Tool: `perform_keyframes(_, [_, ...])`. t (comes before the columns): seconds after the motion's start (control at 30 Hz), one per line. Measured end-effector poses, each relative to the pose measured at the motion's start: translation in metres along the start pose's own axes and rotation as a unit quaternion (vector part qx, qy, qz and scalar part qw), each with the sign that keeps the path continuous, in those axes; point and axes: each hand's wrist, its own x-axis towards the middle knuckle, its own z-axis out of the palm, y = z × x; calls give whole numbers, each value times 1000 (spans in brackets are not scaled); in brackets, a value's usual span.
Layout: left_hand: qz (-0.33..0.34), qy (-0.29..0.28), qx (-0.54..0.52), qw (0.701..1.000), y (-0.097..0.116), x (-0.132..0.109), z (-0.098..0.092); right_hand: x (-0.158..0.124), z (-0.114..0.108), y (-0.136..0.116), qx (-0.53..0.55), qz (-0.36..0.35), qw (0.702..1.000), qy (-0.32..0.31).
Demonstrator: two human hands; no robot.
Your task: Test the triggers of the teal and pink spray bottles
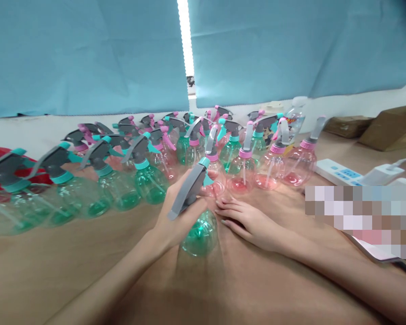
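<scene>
My left hand is wrapped round the neck of a green spray bottle with a grey trigger head, and holds it upright on the brown table. My right hand lies flat on the table just right of the bottle, fingers stretched out toward it. Nothing is in that hand.
Several green spray bottles and pink spray bottles stand in rows behind my hands. A white power strip with a plugged adapter lies at the right. Cardboard boxes sit at the far right, blue curtains behind.
</scene>
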Motion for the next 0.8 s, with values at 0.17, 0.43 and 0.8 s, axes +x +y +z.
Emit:
perform_keyframes(0.17, [-4,-1,-12,1000,2,1,1,0,-1,-2,1,2,1000,3])
perform_keyframes(0.43, [-20,-1,3,1000,-2,0,-1,0,-2,-3,4,3,1000,9])
perform_keyframes(0.8, [-8,17,24,1000,3,2,1,0,-2,-3,1,1,1000,5])
